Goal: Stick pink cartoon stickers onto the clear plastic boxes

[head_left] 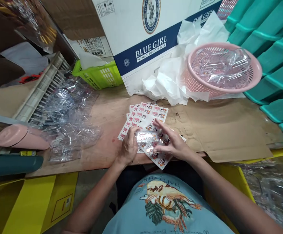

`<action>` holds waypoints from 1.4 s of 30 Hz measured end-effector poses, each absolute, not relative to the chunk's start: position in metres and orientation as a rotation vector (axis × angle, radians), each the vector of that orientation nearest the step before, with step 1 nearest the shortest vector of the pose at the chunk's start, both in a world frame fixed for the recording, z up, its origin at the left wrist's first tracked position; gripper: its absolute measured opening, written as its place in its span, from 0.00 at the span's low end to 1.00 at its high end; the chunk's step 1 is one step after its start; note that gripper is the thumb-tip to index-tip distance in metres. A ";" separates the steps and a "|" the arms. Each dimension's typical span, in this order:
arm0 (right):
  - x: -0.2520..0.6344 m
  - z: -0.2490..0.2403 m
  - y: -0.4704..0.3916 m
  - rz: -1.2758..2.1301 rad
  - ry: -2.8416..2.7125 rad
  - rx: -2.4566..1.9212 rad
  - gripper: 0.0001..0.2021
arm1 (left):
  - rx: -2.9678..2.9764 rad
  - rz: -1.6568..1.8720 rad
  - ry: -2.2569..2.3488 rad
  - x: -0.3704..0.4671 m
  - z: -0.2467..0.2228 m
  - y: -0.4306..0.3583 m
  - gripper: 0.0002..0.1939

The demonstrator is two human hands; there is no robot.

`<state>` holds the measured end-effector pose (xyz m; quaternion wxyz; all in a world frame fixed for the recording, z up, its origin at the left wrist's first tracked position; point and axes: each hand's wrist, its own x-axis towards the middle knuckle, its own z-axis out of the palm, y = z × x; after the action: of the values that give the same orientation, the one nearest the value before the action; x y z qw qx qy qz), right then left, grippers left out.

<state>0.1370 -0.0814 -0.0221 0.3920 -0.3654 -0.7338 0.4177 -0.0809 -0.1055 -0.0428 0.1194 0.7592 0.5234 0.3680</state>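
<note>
My left hand (pixel 130 146) is closed around the left edge of a small clear plastic box (pixel 146 137) with a flat, shiny top face. To its right, my right hand (pixel 172 141) is open, thumb and fingers spread apart; whether its thumb touches the plastic I cannot tell. Beneath both hands lie several overlapping sticker sheets (pixel 138 117), white with pink and orange cartoon prints. One sheet (pixel 161 162) reaches past the table's front edge.
Clear plastic pieces (pixel 63 110) are heaped at left beside a pink bottle (pixel 22 136). A pink basket (pixel 189 76) of clear plastic stands at back right, near crumpled white paper (pixel 166 81). Behind are a beer carton (pixel 141 39), a green basket (pixel 97 76) and teal bins (pixel 273 65).
</note>
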 end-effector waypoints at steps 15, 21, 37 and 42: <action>0.140 -0.015 -0.089 0.938 -1.319 -1.177 0.18 | 1.406 1.364 1.188 -0.003 -0.019 -0.110 0.33; 0.134 -0.027 -0.099 0.801 -1.231 -1.145 0.16 | 1.309 1.441 1.130 0.019 -0.022 -0.113 0.29; 0.121 -0.036 -0.099 0.910 -0.985 -1.165 0.20 | 1.202 1.517 1.187 0.018 -0.033 -0.109 0.25; 0.120 -0.043 -0.098 0.926 -0.968 -1.195 0.19 | 0.963 1.593 1.128 0.019 -0.042 -0.104 0.22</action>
<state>0.1199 -0.0980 -0.0426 0.6234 -0.5206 -0.4215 0.4033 0.0192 -0.1039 -0.0419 0.4639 0.3921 0.4590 0.6484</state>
